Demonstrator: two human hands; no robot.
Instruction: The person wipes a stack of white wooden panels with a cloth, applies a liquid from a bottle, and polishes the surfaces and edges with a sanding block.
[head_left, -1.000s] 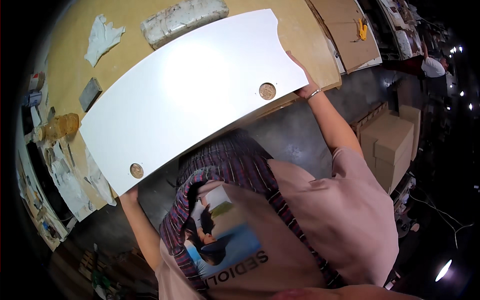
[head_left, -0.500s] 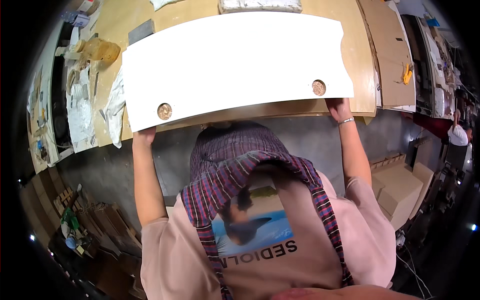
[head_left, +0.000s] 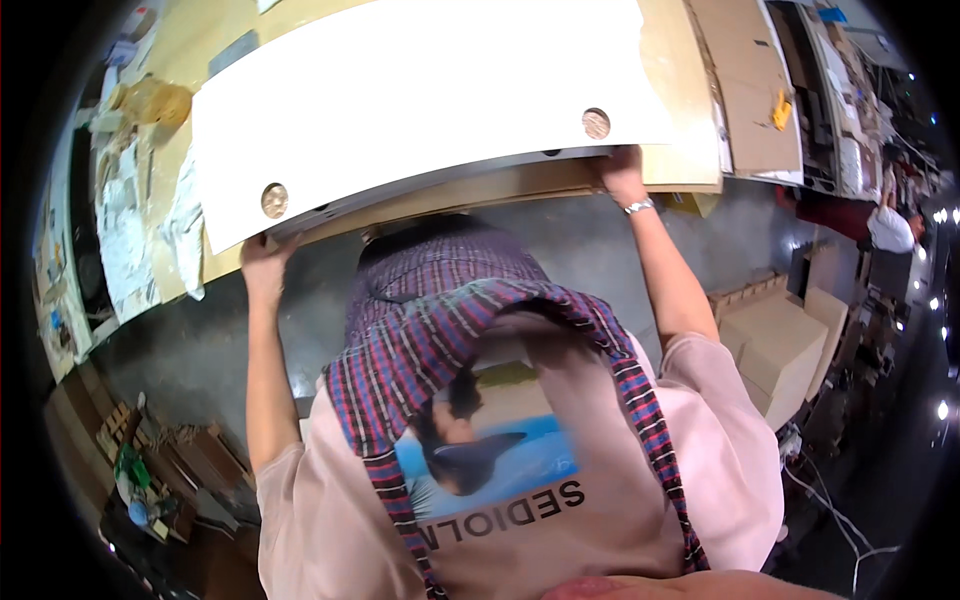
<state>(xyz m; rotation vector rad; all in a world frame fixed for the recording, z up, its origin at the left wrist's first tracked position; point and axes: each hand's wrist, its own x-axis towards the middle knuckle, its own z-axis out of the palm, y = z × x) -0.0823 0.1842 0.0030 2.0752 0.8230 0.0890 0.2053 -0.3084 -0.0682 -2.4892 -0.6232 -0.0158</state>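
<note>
A long white panel (head_left: 420, 95) lies across the workbench, with a round recess showing raw chipboard near each front corner. Its near edge stands up off the bench, so a shaded strip with dark round marks shows beneath it. At the near left corner my left hand (head_left: 266, 262) grips the edge, its fingertips partly hidden underneath. My right hand (head_left: 622, 174), with a metal band on the wrist, holds the same edge near the right recess, fingers mostly under the panel.
Left on the wooden bench (head_left: 690, 110) are an amber plastic bottle (head_left: 158, 102), a grey block (head_left: 234, 52) and white cloth (head_left: 184, 230). Cardboard (head_left: 745, 90) with a yellow tool (head_left: 781, 110) lies right. Behind are a cardboard box (head_left: 770, 340) and a distant person (head_left: 890, 228).
The panel's near edge has come up, and the shaded strip below it now shows. Both hands keep hold of that edge. The whole view has shifted, moving the bench up and left in the picture.
</note>
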